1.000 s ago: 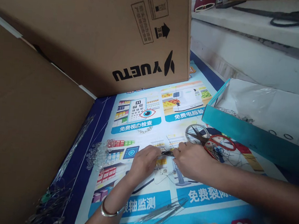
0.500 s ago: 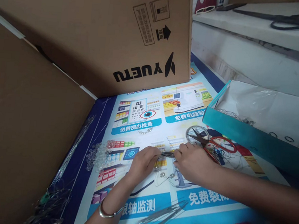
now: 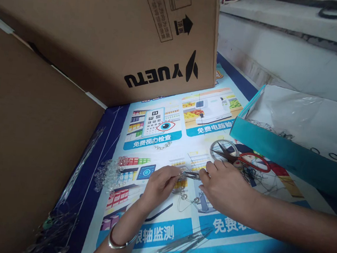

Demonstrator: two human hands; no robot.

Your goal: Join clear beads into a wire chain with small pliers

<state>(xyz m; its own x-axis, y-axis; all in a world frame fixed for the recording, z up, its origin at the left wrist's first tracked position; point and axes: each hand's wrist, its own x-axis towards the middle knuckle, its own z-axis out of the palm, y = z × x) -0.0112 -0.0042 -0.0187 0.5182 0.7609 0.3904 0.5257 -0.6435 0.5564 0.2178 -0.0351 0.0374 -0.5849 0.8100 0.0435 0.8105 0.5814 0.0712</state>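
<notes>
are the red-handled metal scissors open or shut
Open: the red-handled metal scissors show two dark blades spread apart, their tips separated.

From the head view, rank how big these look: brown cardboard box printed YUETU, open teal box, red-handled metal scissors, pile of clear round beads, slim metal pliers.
1. Cardboard box
2. Teal box
3. Scissors and bead pile: too alike to rank
4. Pliers, partly covered by the right hand

Your bare right hand (image 3: 225, 187) has drawn slightly away from your bare left hand (image 3: 158, 185) — more of the slim, dark metal pliers (image 3: 196, 176) now shows between them (your view has dipped a touch, too).
</notes>
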